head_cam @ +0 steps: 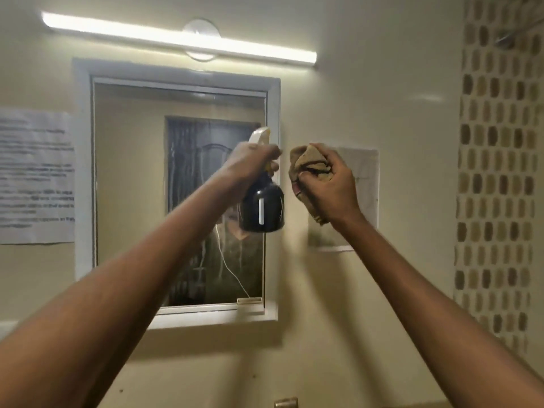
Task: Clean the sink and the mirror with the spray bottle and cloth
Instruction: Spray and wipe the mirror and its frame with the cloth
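L hand [250,163] w/ spray bottle [262,207] at mirror [132,187] edge

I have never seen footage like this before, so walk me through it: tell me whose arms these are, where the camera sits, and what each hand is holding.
There is no machine here. The camera is worn on a person's head, so you see their own two bare arms reaching forward and up.

The left hand grips a spray bottle, dark-bodied with a pale trigger top, held up in front of the mirror. The right hand is closed around a bunched brownish cloth, raised over the wall just right of the mirror.

The mirror has a white frame, and streaks run down its glass. A tube light glows above it. Paper notices are stuck on the wall on either side. The sink itself is not in view.
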